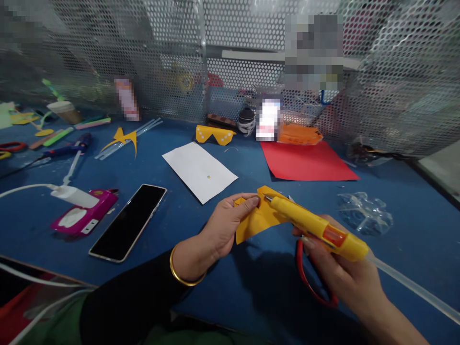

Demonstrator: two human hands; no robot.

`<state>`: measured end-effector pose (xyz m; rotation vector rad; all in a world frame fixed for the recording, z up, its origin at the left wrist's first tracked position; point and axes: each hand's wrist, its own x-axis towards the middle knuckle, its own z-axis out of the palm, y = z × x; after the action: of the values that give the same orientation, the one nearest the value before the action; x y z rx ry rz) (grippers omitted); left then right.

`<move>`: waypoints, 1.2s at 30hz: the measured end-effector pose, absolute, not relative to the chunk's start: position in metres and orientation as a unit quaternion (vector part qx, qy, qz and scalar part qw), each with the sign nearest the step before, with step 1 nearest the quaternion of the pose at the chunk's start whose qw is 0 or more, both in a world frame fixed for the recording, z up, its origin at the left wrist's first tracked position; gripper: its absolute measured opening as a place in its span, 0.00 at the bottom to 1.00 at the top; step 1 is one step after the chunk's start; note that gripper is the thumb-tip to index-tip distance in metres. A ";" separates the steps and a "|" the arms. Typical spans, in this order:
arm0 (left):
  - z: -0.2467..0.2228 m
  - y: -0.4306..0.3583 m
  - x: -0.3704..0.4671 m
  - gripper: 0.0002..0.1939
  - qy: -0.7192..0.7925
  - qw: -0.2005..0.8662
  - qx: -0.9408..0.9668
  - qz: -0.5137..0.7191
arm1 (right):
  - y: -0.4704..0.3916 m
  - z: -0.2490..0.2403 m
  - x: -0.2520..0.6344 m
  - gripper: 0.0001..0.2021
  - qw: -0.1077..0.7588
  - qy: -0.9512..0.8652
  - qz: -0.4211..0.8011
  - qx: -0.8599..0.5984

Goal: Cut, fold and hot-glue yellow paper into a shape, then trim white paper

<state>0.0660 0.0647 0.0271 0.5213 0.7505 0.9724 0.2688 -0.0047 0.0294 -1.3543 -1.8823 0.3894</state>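
My left hand (223, 224) is closed on a folded piece of yellow paper (259, 221), its thumb pressed on the near face. In my right hand (343, 270) is a yellow hot glue gun (308, 218) with a glue stick (406, 282) running out of its back end. The gun's metal nozzle is at the paper's upper edge, apparently touching it. Red-handled scissors (304, 275) show below my right hand; whether they lie on the table or hang from my fingers I cannot tell.
Ahead are white paper (199, 167), a yellow cut-out (214, 134) and red sheet (305, 163). To the left are a black phone (128, 223), magenta power strip (86, 215) and blue glue gun (68, 148). Clear plastic (364, 213) lies right. Perforated metal (237, 28) closes the back.
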 end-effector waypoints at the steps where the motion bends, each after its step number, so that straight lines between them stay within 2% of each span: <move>1: 0.027 0.065 0.066 0.12 0.352 0.783 0.241 0.452 | -0.005 0.029 0.269 0.06 0.377 -0.741 0.150 -0.535; 17: 0.026 0.065 0.067 0.14 0.356 0.792 0.207 0.452 | -0.004 0.037 0.263 0.10 0.363 -0.750 0.072 -0.549; 36: 0.026 0.065 0.067 0.13 0.365 0.790 0.202 0.450 | -0.006 0.035 0.264 0.09 0.355 -0.744 0.073 -0.561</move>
<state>0.0669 0.0653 0.0263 0.4357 0.7855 0.9688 0.2637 -0.0056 0.0350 -1.4491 -1.9232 0.1898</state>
